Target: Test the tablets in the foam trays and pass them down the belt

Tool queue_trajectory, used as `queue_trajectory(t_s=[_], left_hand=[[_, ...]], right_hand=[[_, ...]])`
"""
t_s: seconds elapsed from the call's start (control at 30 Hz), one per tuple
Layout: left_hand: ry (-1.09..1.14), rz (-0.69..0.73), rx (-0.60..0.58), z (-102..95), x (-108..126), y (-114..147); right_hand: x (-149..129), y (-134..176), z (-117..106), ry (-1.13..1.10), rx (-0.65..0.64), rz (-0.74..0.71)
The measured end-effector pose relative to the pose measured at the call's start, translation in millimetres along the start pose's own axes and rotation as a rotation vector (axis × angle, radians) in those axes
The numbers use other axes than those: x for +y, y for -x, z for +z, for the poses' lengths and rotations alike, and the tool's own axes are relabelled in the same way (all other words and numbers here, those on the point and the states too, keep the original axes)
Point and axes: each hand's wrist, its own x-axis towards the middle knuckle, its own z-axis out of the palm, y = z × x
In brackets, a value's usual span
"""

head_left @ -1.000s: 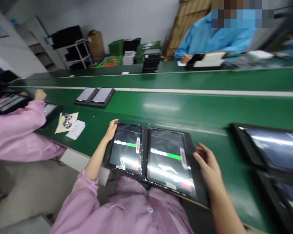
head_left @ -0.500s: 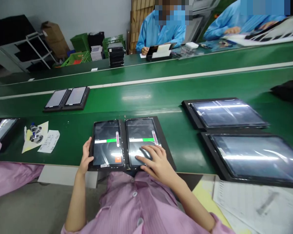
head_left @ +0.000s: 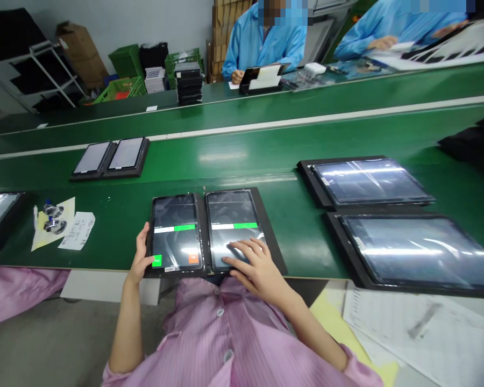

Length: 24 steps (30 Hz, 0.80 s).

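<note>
Two tablets lie side by side in front of me, the left tablet [head_left: 176,215] and the right tablet [head_left: 229,209], each on a dark tray [head_left: 272,236]. Both lit screens show a white and green bar. On the left screen there is also a green button [head_left: 156,260] at lower left and an orange button [head_left: 193,258] at lower right. My left hand [head_left: 140,258] is open at the left tablet's edge, its thumb by the green button. Spread fingers of my right hand [head_left: 260,269] rest over the lower part of the right tablet; whether every fingertip touches is unclear.
Two larger tablets [head_left: 371,180] lie in trays on the right, and two smaller tablets [head_left: 127,153] farther back on the left. Notes [head_left: 77,231] and small shiny parts [head_left: 54,224] sit at left. Papers [head_left: 423,333] lie at lower right. Two co-workers in blue [head_left: 262,45] sit opposite.
The pink upright sliders are gone from both screens. A green button has appeared at the left screen's lower left. My hands stay in nearly the same place; the view has shifted slightly.
</note>
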Motion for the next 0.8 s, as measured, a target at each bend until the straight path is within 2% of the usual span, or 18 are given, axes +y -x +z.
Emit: queue_trajectory(t_s=[0.1,0.27,0.4,0.5,0.57,0.67,0.8], left_hand=[[-0.018,-0.008,-0.009,0.4,2.4,-0.2],[-0.093,0.023,-0.063,1.3,7.0,0.8],[-0.153,-0.020,-0.105,-8.3,7.4,-0.3],[-0.082,-0.100,-0.097,-21.1,12.5,-11.9],[-0.189,-0.126,-0.087,-24.0,23.8,-29.2],[-0.571,-0.055,-0.116,-5.7,50.6,-70.6],[-0.927,0.025,-0.231,59.9,78.7,-138.6]], right_hand=[[-3.7,-2.2,1.5,0.000,0.004,-0.013],[-1.1,-3.2,-0.4,0.017,0.040,0.056],[0.1,-0.9,-1.1,0.028,0.011,0.025],[-1.0,2.8,-1.1,0.046,-0.038,-0.027],[5.7,3.8,-2.4,0.072,-0.050,-0.037],[40.0,-6.8,-5.1,0.058,0.045,0.064],[116.7,-45.0,3.7,-0.111,0.295,0.444]])
